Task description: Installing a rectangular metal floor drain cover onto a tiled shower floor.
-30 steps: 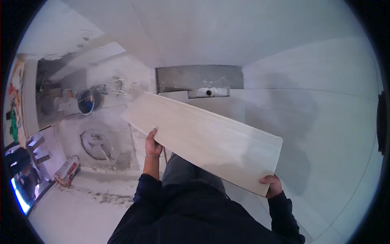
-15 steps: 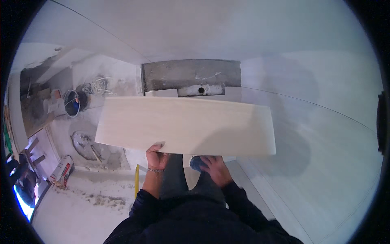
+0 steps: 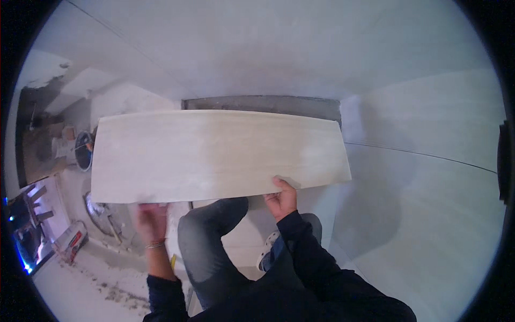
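Note:
A long, pale beige tile (image 3: 214, 155) is held up across the middle of the view, its long side running left to right. My right hand (image 3: 282, 200) grips its near edge right of centre, thumb on the upper face and fingers beneath. At the near edge further left is my left hand (image 3: 153, 219), blurred by motion. Its fingertips meet the edge or pass under it; which of these, I cannot tell. Beyond the tile's far edge shows a strip of the grey recess (image 3: 263, 102), mostly covered by the tile.
Large pale panels line the right wall (image 3: 418, 193). At the left stand a dark bucket (image 3: 84, 150) and, lower, a white and red bag (image 3: 71, 240). A round opening (image 3: 96, 209) lies between them. My bent knee (image 3: 209, 236) and a clog (image 3: 268, 249) are below the tile.
The tile has shifted left and tilted. My right hand has moved from below the edge, beside something dark blue, to grip the tile. My left hand has slid left along it. My legs have bent.

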Demonstrator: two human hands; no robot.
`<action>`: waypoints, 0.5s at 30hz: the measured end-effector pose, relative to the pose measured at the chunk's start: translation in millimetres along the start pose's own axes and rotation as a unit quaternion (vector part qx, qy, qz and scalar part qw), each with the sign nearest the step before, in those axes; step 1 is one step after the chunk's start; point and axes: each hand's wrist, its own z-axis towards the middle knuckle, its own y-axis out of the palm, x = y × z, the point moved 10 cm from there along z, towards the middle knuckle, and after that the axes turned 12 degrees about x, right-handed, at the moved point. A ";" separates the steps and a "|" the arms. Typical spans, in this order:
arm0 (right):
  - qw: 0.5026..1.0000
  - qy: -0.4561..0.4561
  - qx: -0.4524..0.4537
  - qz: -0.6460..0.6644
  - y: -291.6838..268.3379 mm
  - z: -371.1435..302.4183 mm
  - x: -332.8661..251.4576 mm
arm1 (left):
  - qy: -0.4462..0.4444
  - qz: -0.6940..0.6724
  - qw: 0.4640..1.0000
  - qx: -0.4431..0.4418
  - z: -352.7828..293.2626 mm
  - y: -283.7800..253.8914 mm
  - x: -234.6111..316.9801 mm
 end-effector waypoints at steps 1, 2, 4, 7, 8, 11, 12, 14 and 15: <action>0.999 0.015 -0.030 0.011 -1.2 14.4 1.9 | 0.022 -0.029 0.999 -0.011 10.2 0.1 18.8; 0.998 0.028 -0.060 0.023 -2.7 28.2 2.0 | 0.042 -0.060 0.997 -0.023 25.5 -7.1 27.8; 0.997 0.020 -0.079 0.007 -11.2 62.1 7.5 | 0.031 -0.051 0.997 0.057 64.9 -72.6 22.5; 0.996 0.012 -0.085 -0.012 -23.9 108.7 15.1 | 0.011 -0.037 0.989 0.144 107.4 -159.8 -29.2; 0.997 0.020 -0.078 -0.017 -27.5 122.9 19.2 | 0.017 -0.031 0.987 0.155 116.6 -181.8 -47.9; 0.996 -0.008 -0.086 -0.031 -57.4 179.2 -7.6 | 0.016 -0.037 0.985 0.170 140.6 -178.9 -108.1; 0.996 -0.011 -0.085 -0.036 -63.6 192.9 -9.4 | 0.014 -0.042 0.984 0.172 146.5 -191.3 -122.5; 0.997 0.003 -0.073 -0.037 -77.9 220.1 -10.8 | -0.014 -0.091 0.985 0.148 162.6 -208.3 -156.2; 0.997 0.004 -0.068 -0.042 -80.7 229.8 -11.5 | -0.017 -0.094 0.984 0.154 167.7 -213.3 -169.0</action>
